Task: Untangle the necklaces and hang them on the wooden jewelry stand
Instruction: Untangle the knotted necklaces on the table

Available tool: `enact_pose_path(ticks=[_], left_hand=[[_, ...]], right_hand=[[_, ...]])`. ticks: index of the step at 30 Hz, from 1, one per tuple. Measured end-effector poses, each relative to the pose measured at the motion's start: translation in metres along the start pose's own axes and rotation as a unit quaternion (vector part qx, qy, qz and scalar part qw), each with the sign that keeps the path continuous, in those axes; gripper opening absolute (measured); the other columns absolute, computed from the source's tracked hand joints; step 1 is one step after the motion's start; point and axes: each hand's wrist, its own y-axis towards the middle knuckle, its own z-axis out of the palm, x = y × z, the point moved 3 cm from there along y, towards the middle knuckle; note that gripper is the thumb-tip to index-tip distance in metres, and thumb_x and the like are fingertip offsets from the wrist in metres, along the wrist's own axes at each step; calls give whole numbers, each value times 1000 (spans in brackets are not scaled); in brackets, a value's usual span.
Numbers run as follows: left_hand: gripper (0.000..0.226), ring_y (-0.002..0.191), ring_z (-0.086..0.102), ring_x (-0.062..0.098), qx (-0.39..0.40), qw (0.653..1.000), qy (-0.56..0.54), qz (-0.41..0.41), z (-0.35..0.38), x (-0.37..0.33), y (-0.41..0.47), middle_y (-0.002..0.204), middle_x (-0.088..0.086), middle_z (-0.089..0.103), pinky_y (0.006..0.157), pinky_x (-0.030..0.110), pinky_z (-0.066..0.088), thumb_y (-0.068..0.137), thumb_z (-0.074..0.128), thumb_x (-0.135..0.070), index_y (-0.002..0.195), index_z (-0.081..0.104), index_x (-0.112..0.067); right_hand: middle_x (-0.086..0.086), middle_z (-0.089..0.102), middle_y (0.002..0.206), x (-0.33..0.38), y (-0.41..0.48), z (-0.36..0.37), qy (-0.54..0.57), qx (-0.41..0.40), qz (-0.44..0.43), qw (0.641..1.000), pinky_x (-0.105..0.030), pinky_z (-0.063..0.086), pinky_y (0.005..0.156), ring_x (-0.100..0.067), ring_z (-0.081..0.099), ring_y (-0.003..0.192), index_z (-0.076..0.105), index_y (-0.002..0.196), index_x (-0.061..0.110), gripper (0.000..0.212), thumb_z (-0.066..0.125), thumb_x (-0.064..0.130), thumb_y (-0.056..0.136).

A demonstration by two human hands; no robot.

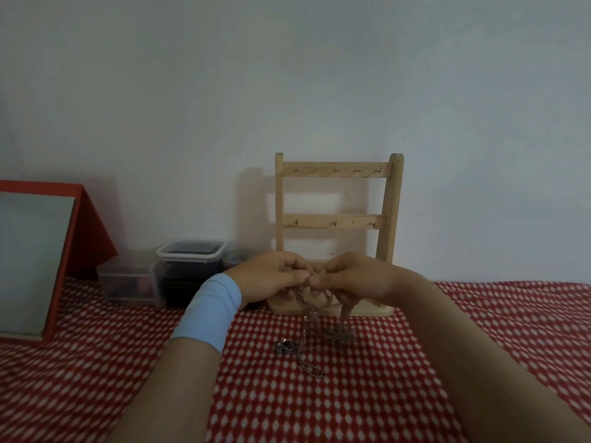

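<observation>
Bottom of frame: your two forearms come in from the lower corners over the tabletop, which has a red cloth with white dots on it. There's a light blue band on your left wrist.

Center, just below your hands: the necklaces are one tangled bunch. The upper part hangs from your fingers. The lower part lies on the cloth with a round dark pendant and a chain tail running toward you.

Left hand: fingers curled, thumb and fingertips pinching the chains. Right hand: same, curled and pinching the bunch. Your fingertips meet at frame center. Can't tell which strand each hand has.

Directly behind your hands: the wooden stand is upright against the wall, with two crossbars of small hooks. Your hands cover part of its base.

Left of the stand: a clear lidded box with dark contents, with a lower clear box beside it.

Far left edge: a red-framed mirror, leaning back.
</observation>
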Motion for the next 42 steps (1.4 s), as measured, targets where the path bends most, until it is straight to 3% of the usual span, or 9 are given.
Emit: enact_pose_path(ticks=[4,8,14,16,21,26,28,35,42], left_hand=[[20,81,64,9,-5,1000,2,-10,1,2,2,93,-3,73,79,26,51,89,68,-30,106,62,-23],[20,90,69,13,13,1000,2,-6,-1,7,-1,91,-2,74,90,31,54,85,74,-16,101,65,-23],[22,75,65,12,3,999,-44,-8,2,7,-3,82,-3,67,75,30,54,86,67,1,98,62,-17],[19,80,65,17,-6,1000,-25,-2,3,4,-2,85,-2,67,74,30,53,88,65,0,93,63,-19],[19,83,69,11,-43,998,46,-4,-3,-4,-4,88,-3,74,72,21,54,86,69,-8,79,75,-25],[1,86,67,2,-46,995,85,-9,0,-14,-6,92,-11,76,76,19,53,79,78,-28,79,78,-29],[7,85,64,-1,-67,990,126,-9,0,-15,-6,88,-12,74,77,19,49,75,81,-34,78,78,-29],[3,82,67,-3,-58,991,118,-19,0,-12,-7,83,-12,75,76,14,49,79,79,-28,81,78,-27],[7,70,70,-2,-25,997,54,-41,1,-11,-6,77,-10,75,77,23,56,91,67,-18,89,73,-21]], right_hand=[[0,75,92,-4,-1,-3,-4,-2,-9,1000,-41,60,88,-15,63,77,79,104,11,22,62,24,101],[-7,76,88,-7,-1,-5,12,-4,-16,1000,-35,60,86,-16,67,76,77,108,5,18,63,13,99],[3,71,73,-6,-1,-1,-52,10,23,998,-22,56,68,-12,60,67,77,96,11,7,72,13,92],[1,68,73,-6,-1,-3,-38,9,18,999,-23,56,68,-13,59,67,76,97,10,10,70,18,95],[-4,73,84,-9,0,-7,21,-10,-11,1000,-29,56,73,-18,59,70,77,102,3,19,68,19,96],[-6,75,81,-7,2,-8,40,-32,-23,998,-25,55,65,-16,59,63,79,78,17,21,69,18,96],[-8,76,84,-7,2,-7,53,-33,-23,998,-27,55,66,-18,59,64,78,77,17,22,68,18,96],[-2,77,84,-9,4,-5,20,-37,-7,999,-28,56,72,-17,62,71,79,95,6,14,71,17,94],[3,72,73,-8,6,-2,57,-47,-15,997,-37,54,78,-17,60,67,76,83,12,16,66,15,95]])
